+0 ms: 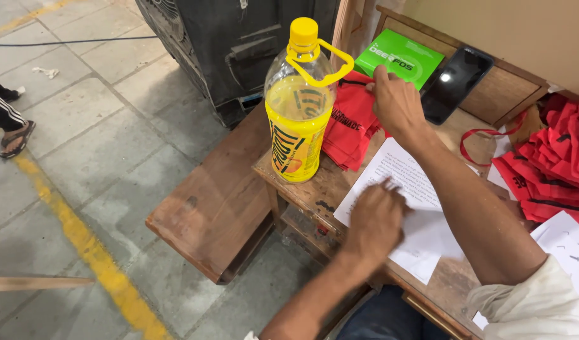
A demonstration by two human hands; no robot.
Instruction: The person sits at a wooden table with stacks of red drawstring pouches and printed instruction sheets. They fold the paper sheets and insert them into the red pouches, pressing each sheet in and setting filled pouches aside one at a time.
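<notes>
Pressing your left hand (376, 217) flat on the white papers (408, 211) keeps them in place on the desk (302, 195), while your right hand (395, 101) pinches the red cloth pile (349, 126) beside the yellow bottle (298, 119).

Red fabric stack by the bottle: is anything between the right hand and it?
Nothing visible. The right hand already rests on the red fabric stack; the yellow bottle stands just beside it, not between.
</notes>
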